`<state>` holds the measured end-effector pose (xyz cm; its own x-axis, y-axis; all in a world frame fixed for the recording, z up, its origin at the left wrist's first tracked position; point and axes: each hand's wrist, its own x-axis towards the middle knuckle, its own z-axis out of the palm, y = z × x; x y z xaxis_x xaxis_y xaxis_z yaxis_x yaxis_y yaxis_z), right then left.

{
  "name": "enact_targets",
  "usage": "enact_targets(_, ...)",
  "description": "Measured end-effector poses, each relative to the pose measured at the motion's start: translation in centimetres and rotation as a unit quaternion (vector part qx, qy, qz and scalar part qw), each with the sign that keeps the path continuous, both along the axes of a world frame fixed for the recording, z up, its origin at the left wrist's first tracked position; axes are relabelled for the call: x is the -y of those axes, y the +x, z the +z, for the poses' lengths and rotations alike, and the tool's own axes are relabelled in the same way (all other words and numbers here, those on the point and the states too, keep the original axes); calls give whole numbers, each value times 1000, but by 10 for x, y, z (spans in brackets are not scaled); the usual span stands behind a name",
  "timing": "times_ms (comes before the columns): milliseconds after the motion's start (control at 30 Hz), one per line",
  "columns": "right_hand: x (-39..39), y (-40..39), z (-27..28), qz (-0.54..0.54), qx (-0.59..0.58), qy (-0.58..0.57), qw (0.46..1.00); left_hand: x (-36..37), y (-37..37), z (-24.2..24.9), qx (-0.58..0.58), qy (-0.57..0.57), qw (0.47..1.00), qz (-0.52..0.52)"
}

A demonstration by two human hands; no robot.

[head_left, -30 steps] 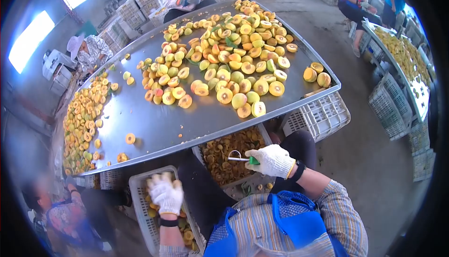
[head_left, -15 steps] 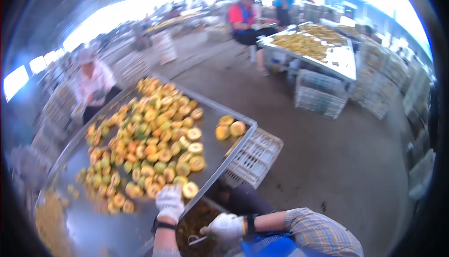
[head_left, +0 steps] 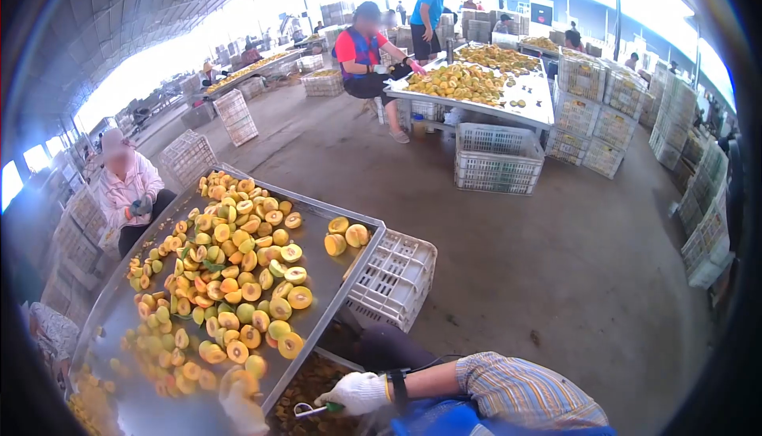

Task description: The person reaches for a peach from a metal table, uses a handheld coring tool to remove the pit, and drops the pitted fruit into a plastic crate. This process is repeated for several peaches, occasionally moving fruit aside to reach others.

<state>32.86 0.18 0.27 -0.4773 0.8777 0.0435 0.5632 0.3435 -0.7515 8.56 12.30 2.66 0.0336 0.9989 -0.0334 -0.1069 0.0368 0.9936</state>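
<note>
At the bottom of the view, the right hand [head_left: 357, 394], in a white knitted glove, has its grip clamped around the green handle of a looped tool [head_left: 315, 411]; its metal loop points to the left, over the dark heap of cut pieces [head_left: 305, 380] which lies lower than the worktop [head_left: 325, 265]; the left hand [head_left: 244, 408] is at the near edge of this worktop, close to the nearest fruit halves [head_left: 238, 269]; it is blurred, so I cannot tell if its grip is apart or clamped on a fruit; the halves, yellow with brown centres, form a wide pile on the metal surface, with green leaves [head_left: 213, 266] among them; some fruits [head_left: 357, 235] lie separately near the right corner; just beside this corner, lower, stands a white crate [head_left: 393, 277]; across the worktop sits a person in a pink jacket [head_left: 131, 186].
</note>
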Motion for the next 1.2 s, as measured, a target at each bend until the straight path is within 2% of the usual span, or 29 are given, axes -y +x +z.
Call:
enact_targets(33,2,0,4,3,8,-8,1000,5,-5,-12,124,-28,990,66)
enact_targets(67,3,-1,6,3,7,-7,1000,12,-4,-10,123,-27,990,65)
enact_targets(133,12,-5,14,-28,-13,-14,999,39,3,-1,347,-32,932,101)
enact_targets(167,17,-7,20,-57,18,-46,997,49,8,1,384,-33,920,72)
enact_targets(200,16,-6,14,-58,44,-38,997,58,6,-5,490,-50,870,-5)
enact_targets(233,24,-2,32,-78,5,-17,997,63,1,-20,496,-64,865,-46)
enact_targets(267,24,-5,50,-91,17,-91,992,81,15,9,490,-92,864,-71)
enact_targets(300,24,-6,59,-90,23,-89,992,89,30,11,420,-87,902,58)
enact_targets(333,22,-8,63,-93,28,-84,992,94,43,7,433,-28,899,65)
enact_targets(400,24,-14,73,-78,56,-82,992,106,46,11,424,-64,904,7)
enact_targets(533,26,-19,55,-46,41,33,998,123,60,21,389,-76,917,42)
enact_targets(600,26,-18,53,-50,75,51,995,128,63,24,404,-75,911,27)
enact_targets(833,29,-14,38,-56,81,59,993,137,70,24,408,-92,908,30)
enact_targets(967,30,-16,15,-28,84,-8,996,143,75,21,371,-108,920,60)
enact_targets(1033,27,-11,24,-1,65,-31,997,145,76,23,352,-117,926,75)
enact_targets(1100,21,-9,36,1,84,-28,996,147,76,28,251,-106,956,108)
enact_targets(1167,22,-11,37,6,104,-19,994,148,71,34,256,-104,958,81)
enact_targets(1200,26,-14,37,40,60,-83,994,147,69,36,261,-100,959,53)
